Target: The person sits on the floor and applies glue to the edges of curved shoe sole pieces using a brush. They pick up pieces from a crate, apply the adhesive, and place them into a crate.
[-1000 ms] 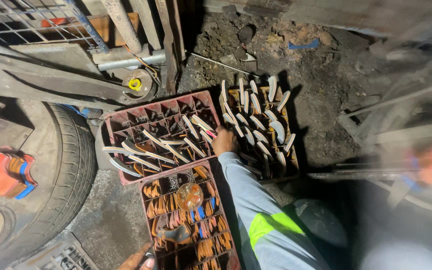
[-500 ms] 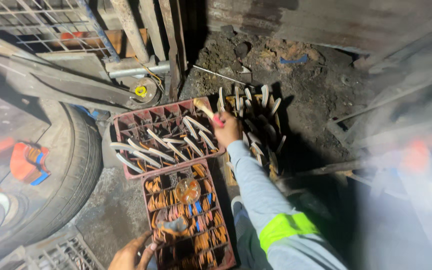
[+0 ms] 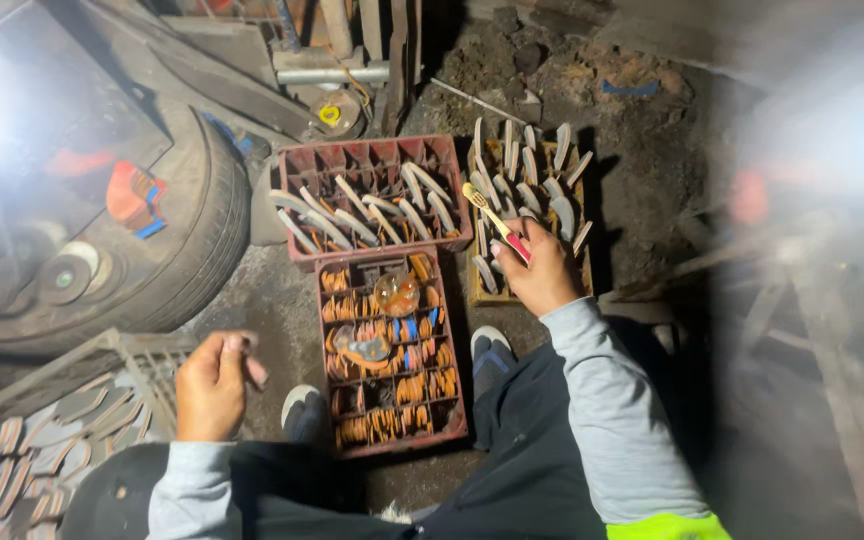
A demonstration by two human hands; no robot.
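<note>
- Head view: right hand [image 3: 544,270] is clamped on a toothbrush [image 3: 497,220], held over the wooden crate [image 3: 484,290] of pale curved pieces.
- Left hand [image 3: 214,380] is curled round a small dark piece [image 3: 252,368], left of the red crate [image 3: 457,400] of orange pieces.

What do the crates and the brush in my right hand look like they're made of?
Crates: likely moulded plastic, dull red, thin grid dividers, grimy. Brush in the right hand: probably plastic, pale yellow head, red handle, toothbrush-like. Tyre: black rubber, matte.
</note>
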